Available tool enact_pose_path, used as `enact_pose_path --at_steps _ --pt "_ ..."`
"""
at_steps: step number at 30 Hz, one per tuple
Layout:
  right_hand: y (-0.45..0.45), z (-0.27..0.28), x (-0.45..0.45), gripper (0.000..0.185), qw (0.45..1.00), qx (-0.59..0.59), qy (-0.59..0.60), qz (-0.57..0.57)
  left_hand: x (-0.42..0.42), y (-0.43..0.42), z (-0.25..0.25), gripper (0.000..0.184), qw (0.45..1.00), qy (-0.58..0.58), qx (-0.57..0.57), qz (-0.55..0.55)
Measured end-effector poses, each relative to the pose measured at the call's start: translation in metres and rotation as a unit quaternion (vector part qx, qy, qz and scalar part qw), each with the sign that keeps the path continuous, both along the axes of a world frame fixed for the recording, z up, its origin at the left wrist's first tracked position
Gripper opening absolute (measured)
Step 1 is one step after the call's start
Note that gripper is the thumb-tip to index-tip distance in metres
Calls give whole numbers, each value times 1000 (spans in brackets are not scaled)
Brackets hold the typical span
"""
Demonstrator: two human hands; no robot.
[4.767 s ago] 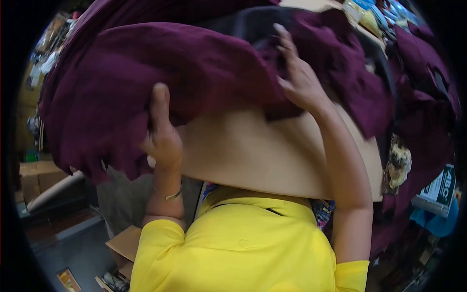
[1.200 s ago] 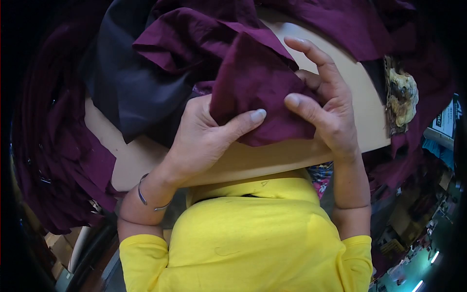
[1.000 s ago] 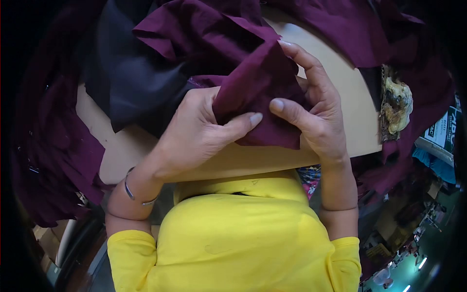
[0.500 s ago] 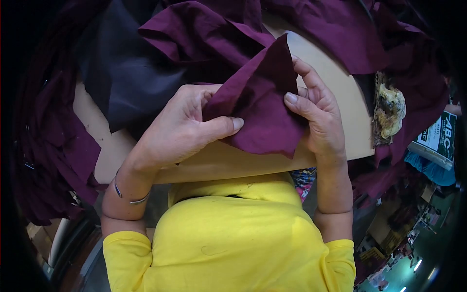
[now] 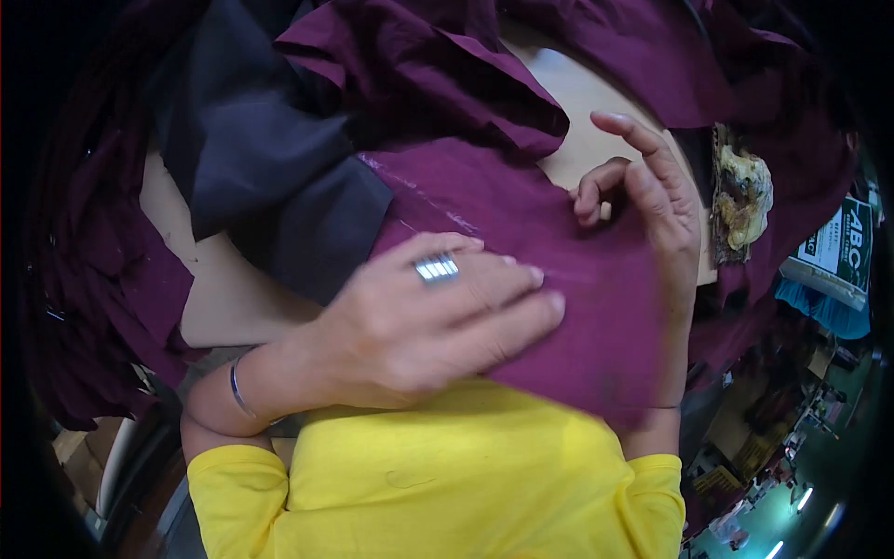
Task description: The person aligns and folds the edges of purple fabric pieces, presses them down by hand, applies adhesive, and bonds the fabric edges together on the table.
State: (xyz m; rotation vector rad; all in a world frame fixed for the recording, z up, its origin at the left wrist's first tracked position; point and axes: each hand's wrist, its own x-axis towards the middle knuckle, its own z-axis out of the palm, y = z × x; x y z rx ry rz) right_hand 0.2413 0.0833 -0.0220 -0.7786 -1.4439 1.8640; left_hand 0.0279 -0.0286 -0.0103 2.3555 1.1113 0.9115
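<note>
A maroon cloth piece point(image 5: 596, 317) lies spread across the board and hangs over its front edge, its lower right part blurred. Faint white lines run over its surface. My left hand point(image 5: 438, 321), with a banded silver ring, rests back-up on this cloth, fingers stretched to the right; its thumb is hidden. Beyond the cloth's right side is my right hand point(image 5: 647, 191), index finger raised and apart, other fingers bent. A small pale spot shows at the bent fingers; I cannot tell what it is. The cloth covers part of my right forearm.
More maroon cloth point(image 5: 428, 65) and a dark grey cloth point(image 5: 270, 168) lie on the tan board point(image 5: 233, 289). Maroon pieces point(image 5: 112, 289) hang at left. A yellowish lump point(image 5: 745, 200) sits on cardboard at right, near an ABC-labelled package point(image 5: 838, 252).
The folded maroon cloth has been opened out and laid down toward me. My left hand has moved right over it. My right hand has let go and shifted right.
</note>
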Motion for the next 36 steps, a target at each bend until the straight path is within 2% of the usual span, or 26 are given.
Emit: enact_pose_path --at_steps 1,2,5,7,9,12,15,16,19,20,24,28,31,36 --pt "-1 -1 3 38 997 46 -56 11 5 -6 -2 31 995 91 33 -39" --pt "-4 -1 2 42 985 109 -131 10 7 -13 -9 30 989 137 -3 -62" --pt "-25 -4 -6 54 930 297 -217 29 -2 -20 -24 29 980 193 25 -44" --pt "-38 -5 -12 61 835 442 -326 19 -13 -26 -29 25 983 163 84 -8" --pt "-44 -9 -18 65 786 501 -362 -3 -22 -34 -33 23 985 125 116 25" --pt "-45 -30 -24 70 823 480 -300 -46 -24 -31 -37 19 982 151 109 22" --pt "-25 -26 -27 68 825 487 -283 -46 -18 -23 -32 21 975 201 93 8" --pt "-16 -28 -27 67 821 491 -286 -60 -13 -20 -26 25 985 162 51 11" --pt "2 -27 -24 66 824 477 -298 -66 -11 -14 -19 36 986 164 3 -22" --pt "5 -30 -23 63 841 449 -296 -56 -9 -12 -17 29 989 147 13 -24" --pt "6 -36 -23 62 827 487 -273 -62 -2 -6 -21 18 994 96 50 -18" --pt "5 -39 -23 62 824 498 -264 -63 2 11 0 17 991 134 8 6" --pt "5 -40 -22 62 821 504 -262 -62 8 26 -2 17 991 115 19 60" --pt "7 -44 -22 57 802 533 -264 -61 14 43 -19 15 991 126 -33 32"
